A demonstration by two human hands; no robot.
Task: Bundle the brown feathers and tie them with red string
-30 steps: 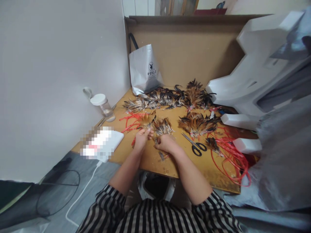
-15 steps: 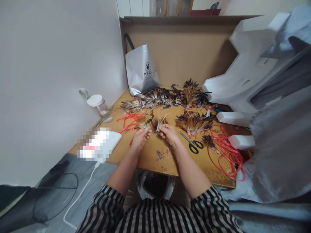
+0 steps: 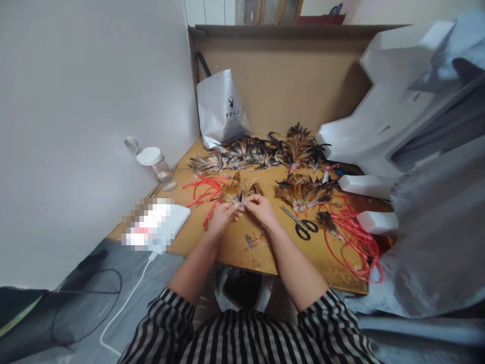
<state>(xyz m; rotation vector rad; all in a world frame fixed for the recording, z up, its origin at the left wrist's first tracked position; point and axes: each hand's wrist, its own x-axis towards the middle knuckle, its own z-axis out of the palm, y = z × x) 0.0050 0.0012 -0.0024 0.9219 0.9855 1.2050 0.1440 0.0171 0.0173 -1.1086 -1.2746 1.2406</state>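
Note:
Side by side at the middle of the wooden table (image 3: 242, 247), my two hands pinch brown feathers by their pale quill ends. My left hand (image 3: 224, 216) is closed on a golden-brown feather bunch (image 3: 233, 191) whose tips fan away from me. Between thumb and forefinger, my right hand (image 3: 260, 208) grips a smaller, darker feather bunch (image 3: 254, 189). The fingertips of both hands nearly meet, and the quill ends are partly hidden by them. Just left of the feathers lie red plastic strips (image 3: 206, 189). Scissors with black handles (image 3: 301, 223) rest to the right of my right hand.
A long feather heap (image 3: 242, 154) lines the back, near a silver bag (image 3: 222, 111). Another feather bunch (image 3: 303, 189) and a red strip tangle (image 3: 354, 235) lie right, by white foam pieces (image 3: 375, 222). A jar (image 3: 157, 167) and white device (image 3: 178, 217) stand left.
My hands have come closer together, bringing the two feather bunches side by side. The left bunch now fans upright instead of leaning. The table items stay put.

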